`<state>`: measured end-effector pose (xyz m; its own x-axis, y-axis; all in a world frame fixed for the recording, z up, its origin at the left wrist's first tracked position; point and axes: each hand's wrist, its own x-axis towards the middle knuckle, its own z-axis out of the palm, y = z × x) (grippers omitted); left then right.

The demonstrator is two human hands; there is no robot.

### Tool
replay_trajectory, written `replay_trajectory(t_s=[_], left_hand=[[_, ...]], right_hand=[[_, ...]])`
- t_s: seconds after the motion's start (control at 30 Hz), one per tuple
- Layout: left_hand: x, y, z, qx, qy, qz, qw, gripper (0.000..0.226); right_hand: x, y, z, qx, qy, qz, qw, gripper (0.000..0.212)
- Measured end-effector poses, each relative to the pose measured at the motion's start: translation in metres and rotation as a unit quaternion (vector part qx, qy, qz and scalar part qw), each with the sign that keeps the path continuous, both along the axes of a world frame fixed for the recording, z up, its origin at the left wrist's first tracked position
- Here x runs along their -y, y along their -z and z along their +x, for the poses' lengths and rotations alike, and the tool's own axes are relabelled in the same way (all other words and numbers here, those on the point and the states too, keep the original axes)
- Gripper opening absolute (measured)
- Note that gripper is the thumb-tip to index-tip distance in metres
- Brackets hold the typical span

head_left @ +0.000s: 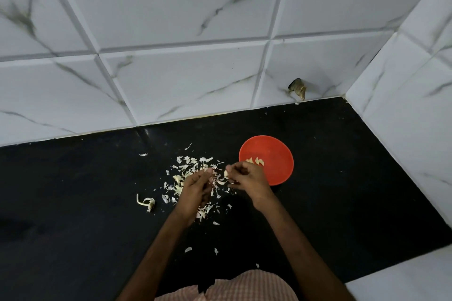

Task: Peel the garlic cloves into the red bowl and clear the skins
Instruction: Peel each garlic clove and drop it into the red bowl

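Note:
A red bowl (pixel 274 154) stands on the black counter and holds a few peeled garlic cloves (pixel 256 161) at its near-left side. My right hand (pixel 247 179) is just left of the bowl, fingers curled, pinching a pale garlic clove (pixel 226 173) at its fingertips. My left hand (pixel 195 190) is beside it with curled fingers over a heap of papery garlic skins (pixel 193 166); what it holds is hidden. A garlic stem remnant (pixel 146 203) lies left of the heap.
The black counter (pixel 342 178) ends at white marble-patterned wall tiles (pixel 171 80) at the back and right. Stray skin flakes (pixel 188 249) lie nearer to me. A dark broken hole (pixel 297 87) sits low in the back wall.

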<state>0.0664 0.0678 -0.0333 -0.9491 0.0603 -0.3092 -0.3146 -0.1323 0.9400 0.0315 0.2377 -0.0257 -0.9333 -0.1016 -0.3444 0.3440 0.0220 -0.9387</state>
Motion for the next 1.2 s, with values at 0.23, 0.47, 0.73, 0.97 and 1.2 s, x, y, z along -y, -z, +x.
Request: replay_trajectory(t_s=[0.23, 0.47, 0.73, 0.97, 1.2], left_hand=[[0.018, 0.016, 0.009, 0.073, -0.023, -0.001, 0.997, 0.04], [0.029, 0.016, 0.009, 0.179, -0.144, 0.254, 0.94, 0.042], [0.033, 0.016, 0.011, 0.132, -0.165, 0.328, 0.921, 0.032], [0.029, 0.019, 0.014, 0.102, -0.185, 0.261, 0.942, 0.03], [0.026, 0.005, 0.015, 0.056, -0.173, 0.243, 0.953, 0.028]], right_hand=[[-0.049, 0.027, -0.053, 0.035, 0.067, 0.218, 0.973, 0.018], [-0.049, 0.049, -0.081, 0.01, -0.072, 0.451, 0.89, 0.035], [-0.026, 0.029, -0.061, -0.163, -0.057, 0.536, 0.827, 0.017], [-0.004, 0.044, -0.038, -0.203, -0.02, 0.48, 0.853, 0.021], [-0.041, 0.047, -0.06, -0.089, 0.109, 0.399, 0.906, 0.018]])
